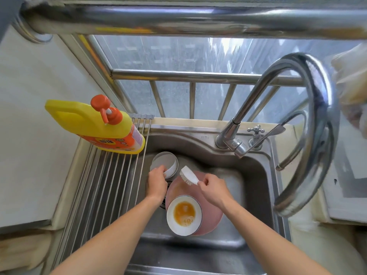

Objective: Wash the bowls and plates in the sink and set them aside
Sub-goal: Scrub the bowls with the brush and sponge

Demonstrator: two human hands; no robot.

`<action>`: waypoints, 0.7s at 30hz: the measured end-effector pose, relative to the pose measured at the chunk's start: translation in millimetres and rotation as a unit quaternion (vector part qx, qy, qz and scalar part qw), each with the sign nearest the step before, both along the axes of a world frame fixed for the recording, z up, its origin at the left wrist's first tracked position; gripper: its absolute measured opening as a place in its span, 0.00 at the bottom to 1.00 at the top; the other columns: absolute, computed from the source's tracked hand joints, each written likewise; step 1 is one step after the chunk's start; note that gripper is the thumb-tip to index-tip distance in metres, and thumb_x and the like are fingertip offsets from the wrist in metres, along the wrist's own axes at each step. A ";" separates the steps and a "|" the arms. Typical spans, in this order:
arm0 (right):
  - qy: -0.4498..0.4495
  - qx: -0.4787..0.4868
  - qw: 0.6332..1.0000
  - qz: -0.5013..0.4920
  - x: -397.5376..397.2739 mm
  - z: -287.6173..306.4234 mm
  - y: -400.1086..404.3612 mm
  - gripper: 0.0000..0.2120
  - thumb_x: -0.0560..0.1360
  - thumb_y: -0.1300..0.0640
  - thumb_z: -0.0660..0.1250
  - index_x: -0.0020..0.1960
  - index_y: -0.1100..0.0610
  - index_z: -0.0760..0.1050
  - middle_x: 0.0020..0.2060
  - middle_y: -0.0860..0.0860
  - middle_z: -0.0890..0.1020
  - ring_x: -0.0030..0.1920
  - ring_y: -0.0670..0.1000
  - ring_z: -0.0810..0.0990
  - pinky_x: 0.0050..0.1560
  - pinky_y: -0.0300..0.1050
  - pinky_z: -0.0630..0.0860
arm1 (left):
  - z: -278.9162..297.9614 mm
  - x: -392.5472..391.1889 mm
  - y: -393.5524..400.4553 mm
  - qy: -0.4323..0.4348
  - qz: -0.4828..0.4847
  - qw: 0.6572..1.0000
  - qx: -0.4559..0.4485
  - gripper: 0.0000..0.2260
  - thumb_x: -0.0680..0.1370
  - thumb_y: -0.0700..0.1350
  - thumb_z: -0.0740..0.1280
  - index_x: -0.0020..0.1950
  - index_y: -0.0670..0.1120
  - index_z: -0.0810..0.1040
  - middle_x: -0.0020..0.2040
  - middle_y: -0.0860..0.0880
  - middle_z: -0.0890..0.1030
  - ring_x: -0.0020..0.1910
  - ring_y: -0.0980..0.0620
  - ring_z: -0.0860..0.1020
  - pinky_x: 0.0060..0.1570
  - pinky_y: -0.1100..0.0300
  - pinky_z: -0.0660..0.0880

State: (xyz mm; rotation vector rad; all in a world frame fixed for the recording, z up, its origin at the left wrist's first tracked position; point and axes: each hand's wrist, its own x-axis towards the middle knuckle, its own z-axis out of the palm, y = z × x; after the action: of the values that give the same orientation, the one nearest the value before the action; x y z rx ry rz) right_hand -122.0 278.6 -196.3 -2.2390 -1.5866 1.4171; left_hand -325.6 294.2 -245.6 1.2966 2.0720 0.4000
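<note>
Below, steel sink (pixel 256 175) under window bars (pixel 192 100); rack (pixel 103 175) bears detergent bottle (pixel 95 124).

Yellow detergent bottle (pixel 95 126) on rack (pixel 103 175)

Printed label seen on orange lower band of yellow detergent bottle (pixel 95 124): white characters on dark patch, too blurred to be read. Side label on same bottle, pale with small print, not legible. Small stamped marking noted on steel sink (pixel 198 138) rim behind basin, left of tap (pixel 238 124) base; characters too small to be made out. Faint engraving noted on tap body near base, unreadable. No brand, number or sign legible anywhere.
</note>
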 end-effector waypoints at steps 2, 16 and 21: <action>0.016 -0.011 1.000 0.019 1.6 -8.4 -6.0 0.11 0.78 0.50 0.62 0.40 0.54 0.70 0.37 0.51 0.80 0.37 0.50 0.76 0.32 0.46 0.68 | -5.9 4.8 4.5 0.014 -0.005 1.000 0.000 0.07 0.74 0.30 0.55 0.41 0.37 0.71 0.36 0.48 0.71 0.34 0.49 0.65 0.29 0.61 0.60; 0.020 -0.030 0.999 0.014 16.3 -1.5 -26.9 0.06 0.77 0.58 0.62 0.44 0.60 0.72 0.44 0.61 0.84 0.37 0.55 0.76 0.35 0.45 0.73 | 0.2 20.8 -34.0 0.158 -0.129 0.977 -0.054 0.21 0.81 0.40 0.64 0.73 0.43 0.64 0.76 0.42 0.61 0.75 0.41 0.61 0.69 0.44 0.67; 0.020 -0.037 0.999 0.003 24.7 3.3 -38.6 0.08 0.75 0.50 0.61 0.45 0.55 0.73 0.39 0.52 0.84 0.42 0.55 0.82 0.41 0.46 0.77 | 12.0 26.0 -66.1 0.100 -0.203 0.965 -0.135 0.14 0.79 0.42 0.63 0.65 0.44 0.70 0.61 0.44 0.73 0.60 0.43 0.74 0.58 0.50 0.73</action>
State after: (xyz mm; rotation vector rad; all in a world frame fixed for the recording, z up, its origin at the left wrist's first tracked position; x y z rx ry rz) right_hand -97.2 240.0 -193.1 -2.2323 -1.5566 1.5351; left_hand -299.6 228.1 -233.7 1.5894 1.8686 -0.1950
